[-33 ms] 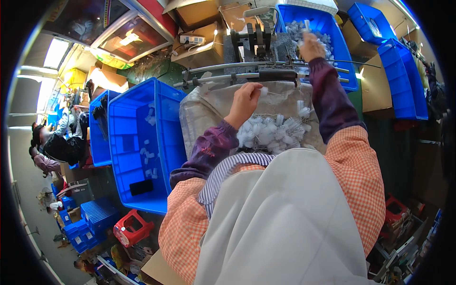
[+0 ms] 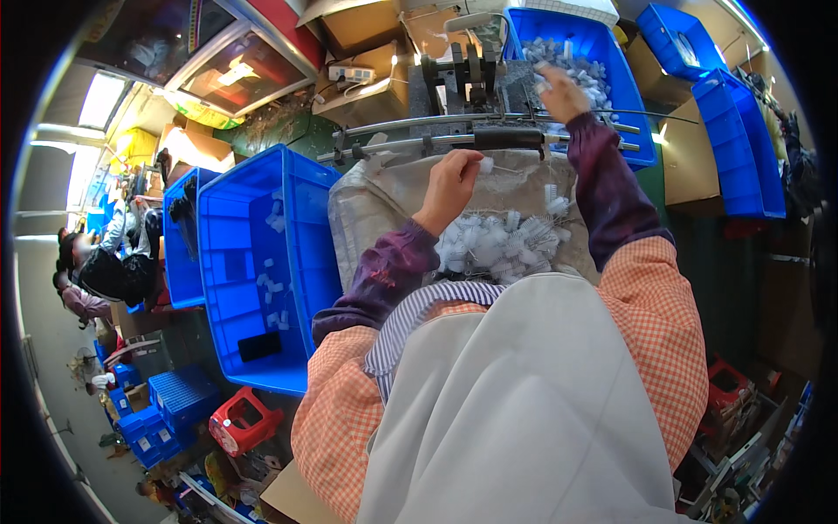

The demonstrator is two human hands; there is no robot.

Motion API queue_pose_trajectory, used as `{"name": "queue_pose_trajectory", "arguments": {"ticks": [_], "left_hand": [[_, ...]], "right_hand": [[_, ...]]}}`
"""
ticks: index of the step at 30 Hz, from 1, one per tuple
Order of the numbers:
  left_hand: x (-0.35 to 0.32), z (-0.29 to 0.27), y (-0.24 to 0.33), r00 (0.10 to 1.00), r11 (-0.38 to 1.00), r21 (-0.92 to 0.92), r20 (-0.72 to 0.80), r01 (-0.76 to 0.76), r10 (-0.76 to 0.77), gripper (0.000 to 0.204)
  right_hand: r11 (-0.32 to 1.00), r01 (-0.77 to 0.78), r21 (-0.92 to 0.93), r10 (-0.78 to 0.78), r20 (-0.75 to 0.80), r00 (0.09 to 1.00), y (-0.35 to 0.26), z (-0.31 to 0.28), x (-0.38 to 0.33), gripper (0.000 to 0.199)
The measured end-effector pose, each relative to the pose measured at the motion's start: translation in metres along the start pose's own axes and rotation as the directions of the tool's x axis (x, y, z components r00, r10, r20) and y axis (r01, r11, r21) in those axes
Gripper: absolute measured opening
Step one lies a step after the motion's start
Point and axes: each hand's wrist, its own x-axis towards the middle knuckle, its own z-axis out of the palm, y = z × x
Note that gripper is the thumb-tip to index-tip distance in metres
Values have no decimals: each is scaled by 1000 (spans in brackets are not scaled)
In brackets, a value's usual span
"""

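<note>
Nearest the camera, a white apron (image 2: 515,410) is covering the person's front, with orange checked sleeves (image 2: 663,332) giving way to dark purple cuffs. Just beyond, a heap of small white plastic parts (image 2: 497,244), ribbed and translucent, is lying on a grey woven cloth (image 2: 384,201) that is sagging over the work surface. The left hand (image 2: 449,188) is hovering over the far edge of that heap, fingers curled and pinching one small white piece (image 2: 486,164) between the tips. Beside the cloth on the left, a deep blue crate (image 2: 262,262) with smooth rigid walls is holding a few scattered white parts and a dark flat object. Past the cloth, metal rods (image 2: 489,140) are running crosswise, with a dark machine (image 2: 463,74) standing behind them. The right hand (image 2: 563,92) is reaching over the rods into a second blue crate (image 2: 611,79) filled with more white parts; its fingers are partly closed, though whether it is gripping anything cannot be told. Cardboard boxes (image 2: 367,26) and further blue crates are crowding the far edge, leaving little free room. Far left, other people (image 2: 105,262) are sitting among stacked blue bins.
</note>
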Motion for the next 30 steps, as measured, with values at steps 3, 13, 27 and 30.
{"name": "queue_pose_trajectory", "arguments": {"ticks": [3,13,27,30], "left_hand": [[9,8,-7,990,993,69,-100,-91,98,23],[-51,-11,-48,815,853,505,545,-131,-198,32],[-72,-17,-61,647,838,539,611,83,-457,33],[-73,-15,-62,641,830,550,605,92,-472,35]], "right_hand": [[841,-144,522,-203,550,810,-80,-20,-28,28],[984,-107,-146,121,93,988,-27,50,3,12],[967,-38,-253,81,158,984,-13,76,8,17],[947,-132,-293,215,272,938,-17,74,15,20]]}}
